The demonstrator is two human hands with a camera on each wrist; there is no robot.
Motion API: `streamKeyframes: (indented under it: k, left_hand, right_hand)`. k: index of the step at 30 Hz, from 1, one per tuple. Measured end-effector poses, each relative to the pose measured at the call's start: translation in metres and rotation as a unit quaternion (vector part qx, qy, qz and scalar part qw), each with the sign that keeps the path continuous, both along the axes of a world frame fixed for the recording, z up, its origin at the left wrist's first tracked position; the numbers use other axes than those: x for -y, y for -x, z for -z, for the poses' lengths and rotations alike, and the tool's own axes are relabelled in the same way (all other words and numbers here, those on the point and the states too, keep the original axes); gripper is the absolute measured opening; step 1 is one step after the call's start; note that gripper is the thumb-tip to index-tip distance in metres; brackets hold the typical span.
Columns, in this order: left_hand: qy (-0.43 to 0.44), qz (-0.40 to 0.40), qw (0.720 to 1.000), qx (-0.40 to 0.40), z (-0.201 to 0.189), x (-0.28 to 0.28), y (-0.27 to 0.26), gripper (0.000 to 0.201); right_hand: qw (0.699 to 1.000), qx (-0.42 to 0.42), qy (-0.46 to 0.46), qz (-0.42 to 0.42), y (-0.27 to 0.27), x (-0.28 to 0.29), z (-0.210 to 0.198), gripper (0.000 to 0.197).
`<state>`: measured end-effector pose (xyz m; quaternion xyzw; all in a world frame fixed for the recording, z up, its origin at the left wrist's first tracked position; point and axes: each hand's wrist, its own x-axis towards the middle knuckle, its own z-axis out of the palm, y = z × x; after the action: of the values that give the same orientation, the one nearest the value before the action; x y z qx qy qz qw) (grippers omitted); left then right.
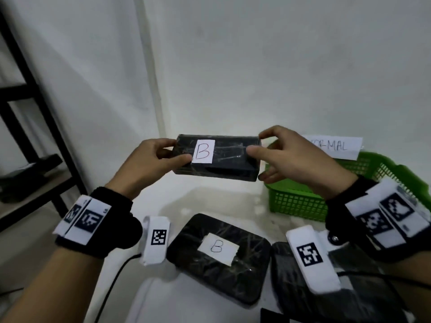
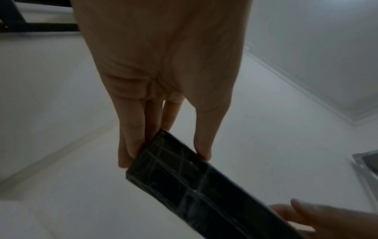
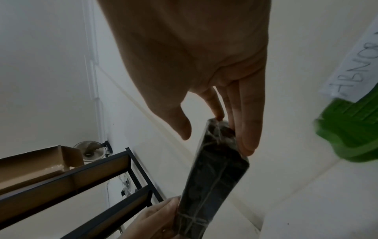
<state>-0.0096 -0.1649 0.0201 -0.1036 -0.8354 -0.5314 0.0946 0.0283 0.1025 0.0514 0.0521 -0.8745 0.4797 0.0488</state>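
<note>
While the head view shows the black film-wrapped box labelled "B" point(image 1: 224, 159) held crosswise over the table point(image 1: 221, 201) by left hand point(image 1: 149, 162) and right hand point(image 1: 293, 162), the left wrist view shows fingers point(image 2: 131, 142) pinching one end, the right wrist view fingers point(image 3: 251, 129) holding the other, nearest the green plastic basket point(image 3: 351, 129) at the table's right edge.

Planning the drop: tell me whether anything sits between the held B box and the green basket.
Nothing visible does. The black box, held at its ends by the left hand and right hand, hangs beside the green basket; only the right hand itself crosses its rim.
</note>
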Motion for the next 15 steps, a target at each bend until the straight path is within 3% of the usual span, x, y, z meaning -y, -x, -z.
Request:
streamKeyframes:
  k: [4, 7, 10, 15]
  left_hand:
    - [0.042, -0.002, 0.998, 0.045, 0.003, 0.021, 0.018, 0.050]
    - [0.112, -0.044, 0.992, 0.050, 0.014, 0.033, 0.040, 0.054]
    - [0.165, -0.094, 0.980, 0.050, 0.029, 0.030, 0.060, 0.045]
    - [0.238, -0.096, 0.962, 0.090, 0.059, 0.028, 0.085, 0.039]
  right_hand:
    - [0.999, 0.026, -0.040, -0.012, 0.032, 0.030, 0.004, 0.082]
    - [0.997, 0.065, -0.051, -0.005, 0.062, 0.046, 0.020, 0.086]
    - [0.990, 0.121, -0.068, -0.004, 0.087, 0.057, 0.044, 0.081]
    - [0.977, 0.153, -0.148, -0.016, 0.115, 0.073, 0.086, 0.045]
